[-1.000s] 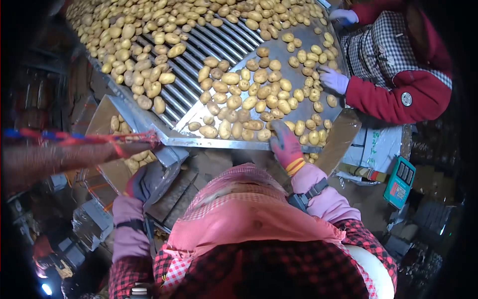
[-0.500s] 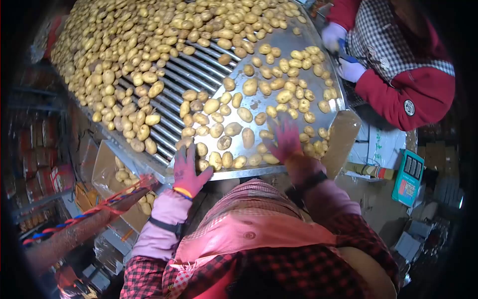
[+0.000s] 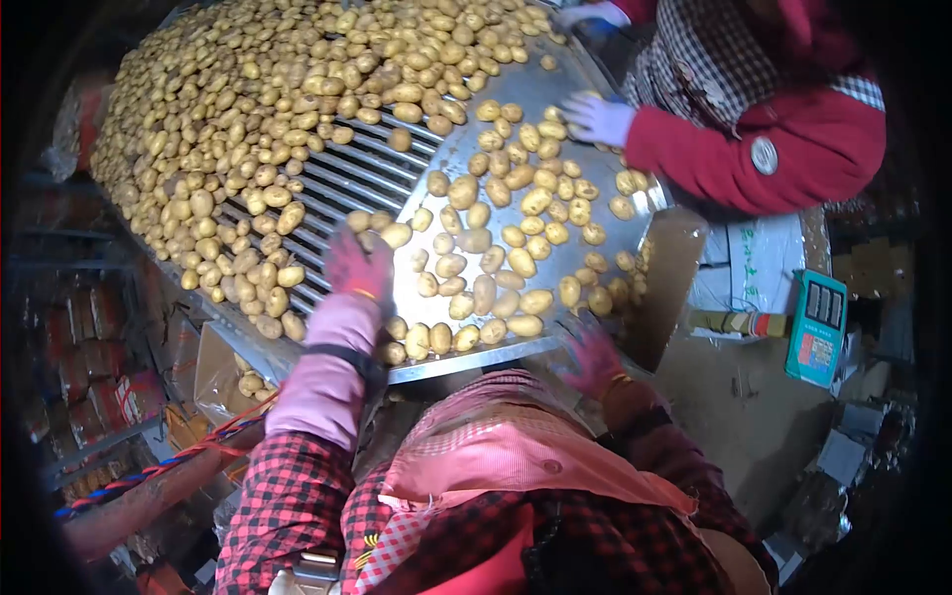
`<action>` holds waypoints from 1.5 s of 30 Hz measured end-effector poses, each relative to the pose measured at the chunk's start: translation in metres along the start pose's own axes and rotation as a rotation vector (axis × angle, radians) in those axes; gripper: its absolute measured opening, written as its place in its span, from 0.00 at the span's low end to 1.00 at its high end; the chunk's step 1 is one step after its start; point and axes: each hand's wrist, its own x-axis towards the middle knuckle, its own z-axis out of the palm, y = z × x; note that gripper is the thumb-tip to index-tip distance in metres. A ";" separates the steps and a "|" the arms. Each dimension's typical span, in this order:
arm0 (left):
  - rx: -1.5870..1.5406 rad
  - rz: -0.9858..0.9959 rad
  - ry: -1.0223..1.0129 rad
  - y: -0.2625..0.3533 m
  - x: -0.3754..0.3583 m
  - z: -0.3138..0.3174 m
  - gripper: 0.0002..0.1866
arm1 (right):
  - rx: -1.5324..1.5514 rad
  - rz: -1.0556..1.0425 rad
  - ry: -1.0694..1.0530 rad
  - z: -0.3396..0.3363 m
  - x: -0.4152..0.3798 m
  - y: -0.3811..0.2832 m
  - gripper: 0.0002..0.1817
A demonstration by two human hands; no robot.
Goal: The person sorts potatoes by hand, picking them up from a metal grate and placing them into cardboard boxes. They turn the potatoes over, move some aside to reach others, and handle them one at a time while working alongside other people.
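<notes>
Many potatoes (image 3: 484, 295) lie loose on a metal sorting table (image 3: 555, 74), with a dense heap of them at the far left. My left hand (image 3: 359, 266), in a pink glove, reaches over the near end of the metal bars (image 3: 352, 178), its fingers against a few potatoes. It looks open, though its fingertips are partly blurred. My right hand (image 3: 593, 359), gloved too, hovers by the table's front edge with its fingers apart and nothing in them. Potatoes lie just beyond it.
A co-worker's gloved hand (image 3: 599, 121) rests on the table's right side. Cardboard (image 3: 674, 268) stands at the right corner, and a box (image 3: 223, 372) with potatoes sits below left. A rope-wrapped pole (image 3: 149, 491) crosses the lower left. A teal scale-like panel (image 3: 816, 327) lies at right.
My left hand has moved forward from the front edge to the bars. My right hand has drawn back off the potatoes. The co-worker's hands have come apart, one onto the table.
</notes>
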 end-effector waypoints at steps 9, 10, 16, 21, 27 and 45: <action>-0.520 0.423 -0.187 0.009 -0.117 -0.071 0.26 | -0.098 -0.261 0.106 -0.014 0.070 -0.049 0.32; -0.415 0.425 -0.057 -0.010 -0.122 -0.072 0.25 | -0.177 -0.323 0.093 -0.015 0.092 -0.060 0.31; 0.015 0.182 -0.292 -0.057 -0.160 -0.096 0.30 | -0.225 -0.084 0.040 -0.022 0.283 -0.038 0.26; -0.193 0.141 -0.170 -0.056 -0.176 -0.096 0.27 | -0.375 0.140 -0.270 -0.050 0.351 -0.072 0.36; -1.152 -0.386 -0.387 -0.062 -0.199 -0.123 0.31 | 1.481 0.358 -0.090 -0.047 0.297 -0.083 0.25; -1.943 -1.100 0.421 -0.209 -0.293 -0.161 0.25 | -0.057 -0.379 0.335 -0.002 0.178 -0.095 0.29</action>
